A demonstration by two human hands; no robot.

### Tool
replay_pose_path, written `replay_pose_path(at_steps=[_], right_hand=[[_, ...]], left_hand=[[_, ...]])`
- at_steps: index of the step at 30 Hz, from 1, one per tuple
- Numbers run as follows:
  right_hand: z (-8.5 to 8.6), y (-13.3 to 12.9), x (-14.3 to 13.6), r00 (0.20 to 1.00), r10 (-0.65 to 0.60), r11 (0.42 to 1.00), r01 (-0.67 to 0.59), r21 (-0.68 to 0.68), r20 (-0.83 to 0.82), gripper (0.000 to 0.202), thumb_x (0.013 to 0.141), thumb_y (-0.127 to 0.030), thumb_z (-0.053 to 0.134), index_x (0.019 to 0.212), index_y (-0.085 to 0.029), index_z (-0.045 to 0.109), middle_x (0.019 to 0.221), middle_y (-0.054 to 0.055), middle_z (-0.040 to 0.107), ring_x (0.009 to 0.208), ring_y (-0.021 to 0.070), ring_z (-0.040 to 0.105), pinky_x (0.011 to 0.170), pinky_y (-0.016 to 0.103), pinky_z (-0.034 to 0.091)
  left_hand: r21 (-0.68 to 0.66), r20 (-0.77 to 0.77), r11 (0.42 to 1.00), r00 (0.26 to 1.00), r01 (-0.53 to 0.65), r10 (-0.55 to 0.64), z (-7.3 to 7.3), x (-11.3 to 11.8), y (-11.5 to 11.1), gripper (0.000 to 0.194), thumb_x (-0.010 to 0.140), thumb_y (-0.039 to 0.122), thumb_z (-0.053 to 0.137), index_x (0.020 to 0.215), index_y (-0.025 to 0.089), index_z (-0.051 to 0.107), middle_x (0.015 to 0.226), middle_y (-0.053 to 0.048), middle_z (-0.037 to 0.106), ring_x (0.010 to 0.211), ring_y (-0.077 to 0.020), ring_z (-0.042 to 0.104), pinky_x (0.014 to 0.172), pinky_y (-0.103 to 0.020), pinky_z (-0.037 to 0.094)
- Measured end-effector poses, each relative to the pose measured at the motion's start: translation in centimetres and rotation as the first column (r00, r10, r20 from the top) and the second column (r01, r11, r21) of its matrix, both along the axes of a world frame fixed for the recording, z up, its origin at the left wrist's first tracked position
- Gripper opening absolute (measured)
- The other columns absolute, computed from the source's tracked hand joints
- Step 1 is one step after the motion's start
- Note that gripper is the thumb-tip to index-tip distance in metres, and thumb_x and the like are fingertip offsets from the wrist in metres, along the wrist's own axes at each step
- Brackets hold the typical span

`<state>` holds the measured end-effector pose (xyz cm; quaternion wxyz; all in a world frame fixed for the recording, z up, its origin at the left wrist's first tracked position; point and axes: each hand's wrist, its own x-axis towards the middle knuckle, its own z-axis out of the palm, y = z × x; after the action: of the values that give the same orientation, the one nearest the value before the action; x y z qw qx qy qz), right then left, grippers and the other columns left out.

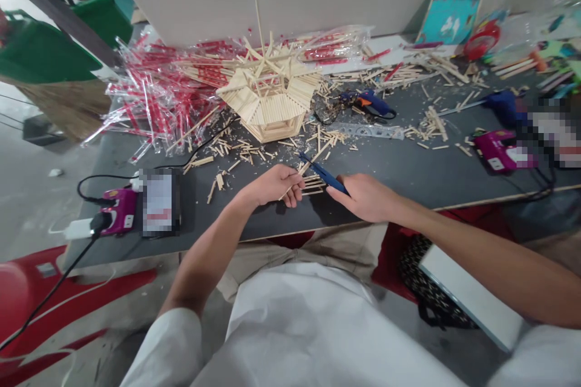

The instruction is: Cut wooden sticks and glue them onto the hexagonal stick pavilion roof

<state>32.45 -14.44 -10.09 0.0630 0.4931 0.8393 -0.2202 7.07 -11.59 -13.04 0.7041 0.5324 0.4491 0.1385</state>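
Note:
My left hand (pixel 280 184) is closed on a thin wooden stick (pixel 310 162) that slants up and to the right. Dark blue cutters (pixel 327 176) are gripped in my right hand (pixel 367 196), their jaws beside the stick. Several short sticks (pixel 314 184) lie side by side on the table between my hands. Behind them stands a model made of wooden sticks (pixel 275 103), with a slatted, many-sided roof and one tall stick rising from it.
Plastic wrappers (pixel 158 94) heap at the back left. A glue gun (pixel 370 103) and a clear ruler (pixel 367 131) lie right of the model. Purple power strips (pixel 118 211) and a phone (pixel 160 202) sit left; stick scraps litter the grey table (pixel 408 175).

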Motion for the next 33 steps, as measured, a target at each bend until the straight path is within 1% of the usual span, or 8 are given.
replay_pose_path(at_steps=[7,11,15,18,23,27,30,33], right_hand=[[0.2,0.3,1.7,0.986,-0.115,0.987,0.099,0.130,0.119,0.068,0.104,-0.064,0.019,0.090,-0.016,0.065,0.080,0.015,0.072,0.071,0.0260,0.065,0.062,0.034,0.028],[0.1,0.6,3.9,0.971,-0.165,0.968,0.125,0.219,0.175,0.065,0.103,-0.065,0.024,0.088,-0.017,0.065,0.084,0.017,0.070,0.085,0.0306,0.065,0.065,0.035,0.034],[-1.1,0.3,6.1,0.929,-0.319,0.884,0.220,0.412,0.189,0.063,0.100,-0.066,0.033,0.100,-0.013,0.068,0.092,0.020,0.070,0.105,0.0370,0.060,0.076,0.040,0.043],[-2.8,0.0,7.8,0.872,-0.444,0.796,0.277,0.539,0.207,0.073,0.098,-0.068,0.035,0.111,-0.004,0.068,0.100,0.026,0.068,0.113,0.0425,0.055,0.087,0.045,0.044],[-5.4,-0.5,10.1,0.835,-0.530,0.710,0.343,0.614,0.146,0.085,0.096,-0.071,0.036,0.130,0.004,0.060,0.122,0.032,0.061,0.123,0.0451,0.049,0.108,0.052,0.035],[-6.4,-0.9,10.3,0.832,-0.554,0.680,0.440,0.587,0.018,0.087,0.097,-0.068,0.036,0.151,-0.001,0.042,0.140,0.031,0.052,0.135,0.0450,0.042,0.113,0.055,0.030],[-6.5,-1.0,9.9,0.810,-0.585,0.666,0.500,0.554,-0.027,0.087,0.096,-0.069,0.036,0.155,-0.004,0.035,0.146,0.031,0.047,0.139,0.0463,0.039,0.114,0.059,0.029],[-6.5,-0.8,9.8,0.797,-0.603,0.676,0.531,0.511,-0.030,0.090,0.095,-0.070,0.037,0.156,-0.005,0.033,0.150,0.031,0.044,0.143,0.0463,0.036,0.115,0.059,0.029]], left_hand=[[0.102,-0.002,0.994,0.999,0.046,-0.046,2.7,-1.7,-0.2,0.029,0.103,0.033,0.050,0.084,0.013,0.059,0.067,-0.004,0.068,0.050,-0.0132,0.067,0.048,-0.022,0.052],[0.324,-0.097,0.944,0.995,0.063,-0.033,3.2,-3.8,0.1,0.030,0.105,0.037,0.045,0.091,0.015,0.060,0.078,-0.004,0.071,0.054,-0.0104,0.065,0.053,-0.020,0.050],[0.640,-0.365,0.756,0.920,0.137,0.142,2.4,-5.5,0.5,0.033,0.105,0.038,0.046,0.086,0.018,0.064,0.083,-0.004,0.071,0.067,-0.0132,0.064,0.065,-0.024,0.046],[0.749,-0.502,0.599,0.833,0.283,0.234,1.6,-6.1,0.6,0.035,0.105,0.036,0.046,0.082,0.018,0.065,0.083,-0.006,0.066,0.083,-0.0199,0.063,0.078,-0.030,0.044],[0.795,-0.464,0.506,0.873,0.335,0.152,0.8,-5.8,0.5,0.033,0.108,0.029,0.036,0.093,0.017,0.062,0.094,-0.009,0.061,0.095,-0.0225,0.058,0.086,-0.032,0.044],[0.765,-0.497,0.521,0.861,0.378,0.105,1.0,-5.8,0.3,0.029,0.108,0.034,0.039,0.093,0.018,0.059,0.093,-0.007,0.061,0.089,-0.0212,0.059,0.082,-0.032,0.042],[0.667,-0.591,0.567,0.807,0.483,0.008,1.0,-5.9,0.1,0.022,0.101,0.041,0.057,0.095,0.020,0.062,0.099,-0.006,0.066,0.092,-0.0229,0.062,0.079,-0.031,0.042],[0.609,-0.616,0.597,0.786,0.522,-0.059,0.9,-5.7,-0.2,0.016,0.099,0.037,0.059,0.099,0.021,0.064,0.104,-0.006,0.069,0.098,-0.0244,0.065,0.080,-0.031,0.043]])
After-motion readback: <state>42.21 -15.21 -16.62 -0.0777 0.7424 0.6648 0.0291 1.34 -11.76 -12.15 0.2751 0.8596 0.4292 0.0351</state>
